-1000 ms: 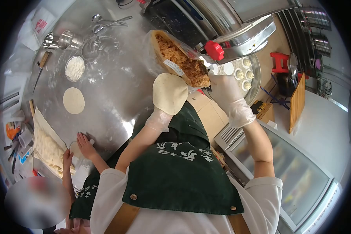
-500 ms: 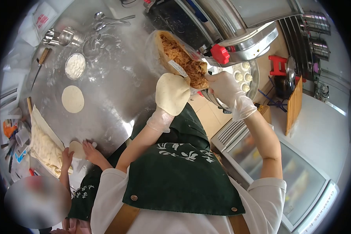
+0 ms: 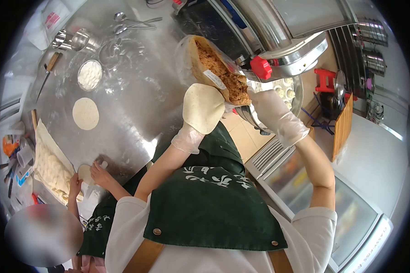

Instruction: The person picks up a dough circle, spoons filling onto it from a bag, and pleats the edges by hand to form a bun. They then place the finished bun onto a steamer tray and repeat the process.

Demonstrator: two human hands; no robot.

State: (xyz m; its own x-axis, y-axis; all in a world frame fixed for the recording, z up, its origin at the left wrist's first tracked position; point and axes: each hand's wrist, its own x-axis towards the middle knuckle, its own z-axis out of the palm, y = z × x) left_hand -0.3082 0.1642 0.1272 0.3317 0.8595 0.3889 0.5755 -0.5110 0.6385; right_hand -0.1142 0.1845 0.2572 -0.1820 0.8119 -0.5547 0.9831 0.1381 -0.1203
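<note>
A flat round dough wrapper (image 3: 204, 108) rests on my gloved left hand (image 3: 188, 138), hiding most of its fingers. Just beyond it lies an open bag of brown, crumbly filling (image 3: 216, 68), with a white label on its near side. At the bag's right end is my gloved right hand (image 3: 274, 113). Its fingers are drawn together at the filling's edge, and what they grip, if anything, is hidden.
A steamer tray of pleated buns (image 3: 284, 91) stands beyond my right hand, below a machine with a red knob (image 3: 261, 67). On the steel table are a bowl of flour (image 3: 90, 75), another wrapper (image 3: 85, 113), a knife (image 3: 49, 68) and spoons (image 3: 134, 26). A co-worker's hands (image 3: 100, 174) handle dough at left.
My right hand has drawn back slightly to the right and down from the filling. My left hand still holds the wrapper. The co-worker's hands have shifted a little around their dough.
</note>
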